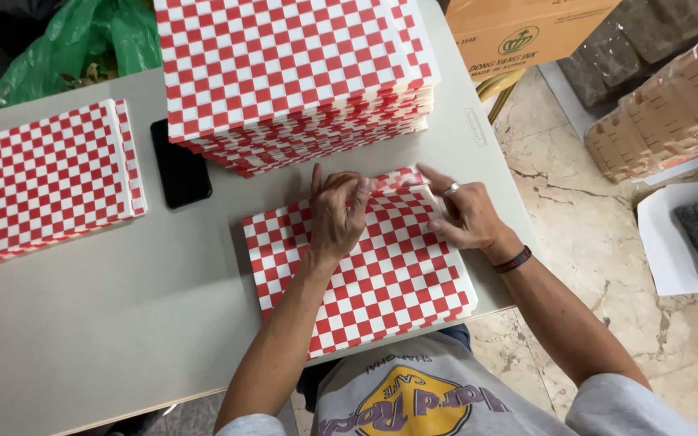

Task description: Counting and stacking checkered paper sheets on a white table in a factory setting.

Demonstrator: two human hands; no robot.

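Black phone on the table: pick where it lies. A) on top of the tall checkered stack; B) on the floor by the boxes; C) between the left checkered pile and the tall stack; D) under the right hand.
C: the phone lies flat on the table, between the left pile and the tall stack, clear of both hands.
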